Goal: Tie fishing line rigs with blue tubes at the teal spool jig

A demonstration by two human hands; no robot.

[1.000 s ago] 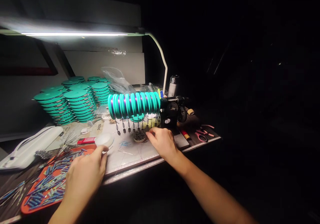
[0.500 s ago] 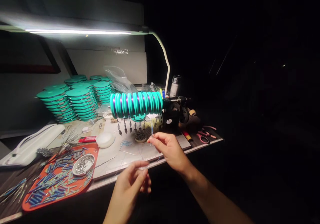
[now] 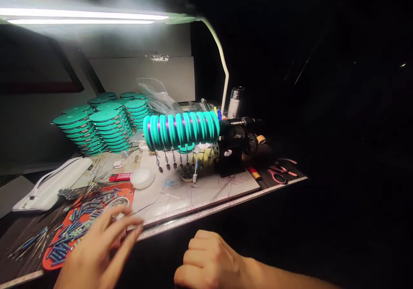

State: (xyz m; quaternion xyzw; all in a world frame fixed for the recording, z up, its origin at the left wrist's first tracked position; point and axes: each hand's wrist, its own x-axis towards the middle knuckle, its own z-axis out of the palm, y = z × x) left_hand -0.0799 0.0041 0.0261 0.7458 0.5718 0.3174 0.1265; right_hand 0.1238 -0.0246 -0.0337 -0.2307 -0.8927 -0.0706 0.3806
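Note:
My left hand [image 3: 101, 248] is over the front of the orange tray [image 3: 51, 261], its fingers stretched out and apart with nothing seen in them. In that tray lie many small blue and pale tubes [image 3: 60, 252] and a round white dish [image 3: 121, 203] of small metal parts, partly behind my fingers. My right hand [image 3: 208, 259] is closed in a fist in front of the table edge; its palm side is hidden. A row of turquoise line spools [image 3: 180, 129] sits on a horizontal shaft. Several small dark weights [image 3: 167, 167] hang below, plus a blue-wound piece with a metal end [image 3: 195, 172].
Stacks of turquoise spools [image 3: 105, 129] stand at the back left under a lit lamp [image 3: 84, 15]. A round white lid-like piece [image 3: 142, 178], a red box [image 3: 120, 177] and a dish of dark parts [image 3: 187, 173] are on the board. Pink-handled scissors [image 3: 277, 175] lie at right.
My right hand has let go of the hanging blue-wound piece and come down and back into a fist. My left hand has moved left to the tray, fingers spreading. The view has shifted slightly.

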